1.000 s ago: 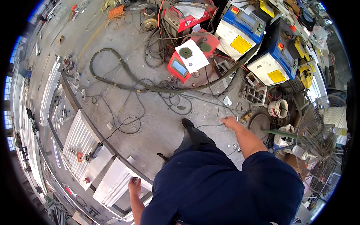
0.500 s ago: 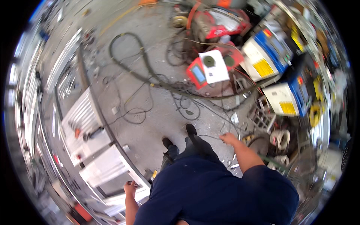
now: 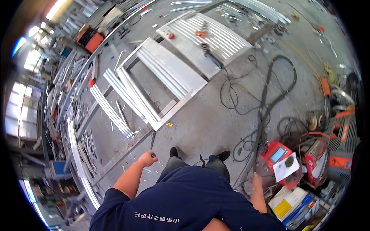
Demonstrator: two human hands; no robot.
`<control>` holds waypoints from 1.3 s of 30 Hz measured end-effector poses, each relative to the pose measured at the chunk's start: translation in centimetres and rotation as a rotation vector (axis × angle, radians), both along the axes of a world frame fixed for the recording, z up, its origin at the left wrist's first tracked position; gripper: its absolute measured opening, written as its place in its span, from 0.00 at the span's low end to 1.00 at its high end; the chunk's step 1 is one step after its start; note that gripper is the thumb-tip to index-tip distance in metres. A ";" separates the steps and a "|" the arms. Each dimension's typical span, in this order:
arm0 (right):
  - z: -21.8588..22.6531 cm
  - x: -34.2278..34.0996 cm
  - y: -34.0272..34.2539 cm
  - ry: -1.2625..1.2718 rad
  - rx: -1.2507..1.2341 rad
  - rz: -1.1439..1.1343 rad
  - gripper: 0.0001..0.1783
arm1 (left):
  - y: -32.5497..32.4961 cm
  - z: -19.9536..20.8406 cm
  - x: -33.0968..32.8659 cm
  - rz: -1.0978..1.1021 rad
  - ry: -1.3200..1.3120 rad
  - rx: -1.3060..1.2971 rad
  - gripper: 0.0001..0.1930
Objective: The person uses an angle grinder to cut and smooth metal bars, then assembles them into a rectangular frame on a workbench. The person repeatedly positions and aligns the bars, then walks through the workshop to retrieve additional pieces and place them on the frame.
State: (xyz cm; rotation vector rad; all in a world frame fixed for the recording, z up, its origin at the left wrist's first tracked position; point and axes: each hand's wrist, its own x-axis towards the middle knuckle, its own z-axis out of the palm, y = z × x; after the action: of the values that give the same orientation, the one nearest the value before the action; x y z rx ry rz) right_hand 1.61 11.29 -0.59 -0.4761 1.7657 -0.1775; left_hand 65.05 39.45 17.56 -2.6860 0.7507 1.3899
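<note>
My left hand (image 3: 147, 159) hangs beside the near corner of a pale metal frame (image 3: 178, 106), its fingers curled round a small dark thing I cannot make out. Low at my other side, my right hand (image 3: 256, 180) has loosely stretched fingers and nothing visible in it. Nearest to it are a thick dark cable (image 3: 263, 102) and a red machine (image 3: 276, 149) with a screen. Across the frame lie smooth and ribbed metal panels (image 3: 173, 73). An angle grinder (image 3: 211, 56) rests on the far panel, near an orange tool (image 3: 200, 34).
Long shiny metal strips (image 3: 111, 111) and a long rail (image 3: 115, 159) lie at the left. Thin cords (image 3: 235, 102) loop over the floor toward the grinder. At the lower right stands a white and blue machine (image 3: 291, 206). Behind the left rail are heaps of metal profiles (image 3: 71, 82).
My view and body have turned to the left. The metal frame now lies ahead of me, and the machines have shifted to the lower right. The small dark thing stays in my left hand.
</note>
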 end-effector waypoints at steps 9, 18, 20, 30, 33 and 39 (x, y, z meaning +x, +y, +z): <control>4.5 19.9 3.5 0.029 -0.151 0.330 0.22 | 17.9 -5.4 8.1 0.290 -0.091 0.013 0.22; 8.4 34.1 8.1 0.084 0.021 1.019 0.24 | 30.8 -7.6 20.1 0.547 -0.183 -0.083 0.16; 8.7 36.7 7.0 0.101 -0.005 0.968 0.24 | 31.4 -7.2 22.4 0.586 -0.155 -0.146 0.15; 1.8 49.8 1.4 0.033 0.069 0.837 0.29 | 30.2 0.8 29.7 0.605 -0.335 -0.155 0.16; 2.8 56.4 2.0 -0.070 0.052 0.898 0.31 | 33.4 2.5 29.8 0.789 -0.305 -0.089 0.18; 3.4 63.2 2.0 -0.207 0.014 0.791 0.31 | 44.4 1.0 24.9 0.996 -0.133 0.108 0.19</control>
State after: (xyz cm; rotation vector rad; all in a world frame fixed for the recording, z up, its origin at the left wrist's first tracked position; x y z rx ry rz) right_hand 64.85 13.24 2.78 -1.0634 1.2675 0.3328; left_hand 89.94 83.89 18.56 -3.1045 -0.7754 1.2242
